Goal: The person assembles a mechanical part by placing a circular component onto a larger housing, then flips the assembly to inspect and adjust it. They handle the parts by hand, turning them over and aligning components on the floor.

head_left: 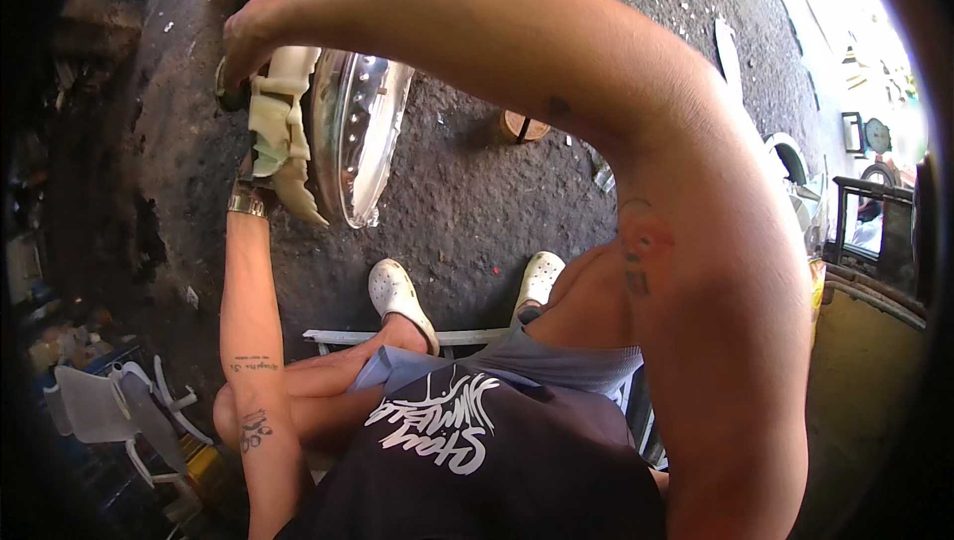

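Single head-worn fisheye view, looking steeply down from close above the lap. Dark rough asphalt ground (467,182) filling the middle, white plastic clogs (397,297) low centre, edges bending toward the dark rim.

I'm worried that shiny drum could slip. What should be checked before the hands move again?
1. Right hand on the drum's upper rim: ok.
2. Left hand against the cream plastic frame: ok, fingers mostly hidden.
3. Drum tilted on edge, not lying flat: ok.
4. What the drum rests on below: cannot tell.
5. Both feet in white clogs on the ground: ok.
6. Ground near the drum free of the round wooden piece: ok, apart.
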Demonstrator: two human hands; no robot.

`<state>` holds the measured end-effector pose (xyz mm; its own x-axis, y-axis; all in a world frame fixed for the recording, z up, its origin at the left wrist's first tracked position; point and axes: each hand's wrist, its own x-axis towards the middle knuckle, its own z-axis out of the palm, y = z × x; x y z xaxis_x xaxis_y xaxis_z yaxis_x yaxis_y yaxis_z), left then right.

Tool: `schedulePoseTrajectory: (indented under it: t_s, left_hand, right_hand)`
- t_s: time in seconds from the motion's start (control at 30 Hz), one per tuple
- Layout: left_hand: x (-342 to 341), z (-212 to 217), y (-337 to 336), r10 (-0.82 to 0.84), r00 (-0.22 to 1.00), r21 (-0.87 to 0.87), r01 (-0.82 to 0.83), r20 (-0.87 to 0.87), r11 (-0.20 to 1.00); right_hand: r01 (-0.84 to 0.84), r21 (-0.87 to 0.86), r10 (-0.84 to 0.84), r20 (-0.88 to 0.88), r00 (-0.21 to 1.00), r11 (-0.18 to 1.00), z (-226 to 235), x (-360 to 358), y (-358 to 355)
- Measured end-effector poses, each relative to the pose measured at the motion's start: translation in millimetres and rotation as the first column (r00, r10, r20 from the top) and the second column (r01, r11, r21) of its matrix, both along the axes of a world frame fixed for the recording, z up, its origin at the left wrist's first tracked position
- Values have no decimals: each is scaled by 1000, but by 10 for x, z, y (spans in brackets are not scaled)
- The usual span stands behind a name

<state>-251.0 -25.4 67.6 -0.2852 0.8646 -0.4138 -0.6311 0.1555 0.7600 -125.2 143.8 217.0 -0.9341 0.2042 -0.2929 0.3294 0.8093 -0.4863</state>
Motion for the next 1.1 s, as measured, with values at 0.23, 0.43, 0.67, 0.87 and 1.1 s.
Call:
schedulePoseTrajectory:
  t_s: [0.23, 0.43, 0.67, 0.87, 1.1]
  left_hand:
    - [301, 188, 439, 25, 996, -47, -30, -91, 998]
    - [339, 262, 492, 58, 986, -57, -68, -159, 996]
    - [252, 412, 474, 98, 967, -74, -118, -234, 990]
    - [264, 532, 513, 108, 955, -82, -135, -275, 987]
    - [287, 534, 593, 100, 947, -89, -133, -306, 987]
  right_hand:
    - [300, 351, 124, -807, 577, 887, 595, 1440, 561]
    - [759, 47, -566, -637, 523, 649, -1282, 3649, 649]
    - [674, -227, -711, -225, 666, 703, -3861, 3909, -323]
    - [699, -384, -797, -277, 536, 604, -3854, 3816, -252]
    - [686, -282, -739, -324, 590, 671, -3865, 3852, -189]
